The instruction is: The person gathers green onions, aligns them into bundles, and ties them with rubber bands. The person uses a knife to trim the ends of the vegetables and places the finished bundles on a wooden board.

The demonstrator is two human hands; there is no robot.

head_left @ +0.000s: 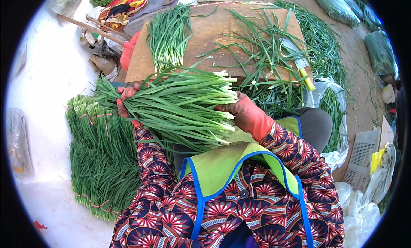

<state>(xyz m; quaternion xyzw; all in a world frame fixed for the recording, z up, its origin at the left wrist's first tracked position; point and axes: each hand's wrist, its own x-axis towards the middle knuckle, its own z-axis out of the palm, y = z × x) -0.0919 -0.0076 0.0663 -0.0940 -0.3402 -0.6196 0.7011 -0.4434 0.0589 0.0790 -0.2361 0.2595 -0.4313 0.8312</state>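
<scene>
A large bunch of garlic chives point(175, 104) lies across my two hands, above my lap and in front of the wooden board point(209, 38). My left hand point(125, 98), in a red rubber glove, is closed round the leafy end. At the pale stem ends, my right hand point(242, 111), gloved the same way, supports the bunch from beneath; the leaves hide part of its fingers. A smaller pile of chives point(169, 36) rests on the board's left side. Loose leaves point(261, 46) are scattered over its right side, beside a knife with a yellow handle point(306, 79).
Tied chive bundles point(102, 162) are stacked on the pale floor at my left. Loose greens point(319, 42) heap up beyond the board's right edge. Farther right are filled plastic bags point(380, 51), a perforated crate point(361, 158) and clear plastic point(357, 209). A wooden pole point(87, 27) lies at upper left.
</scene>
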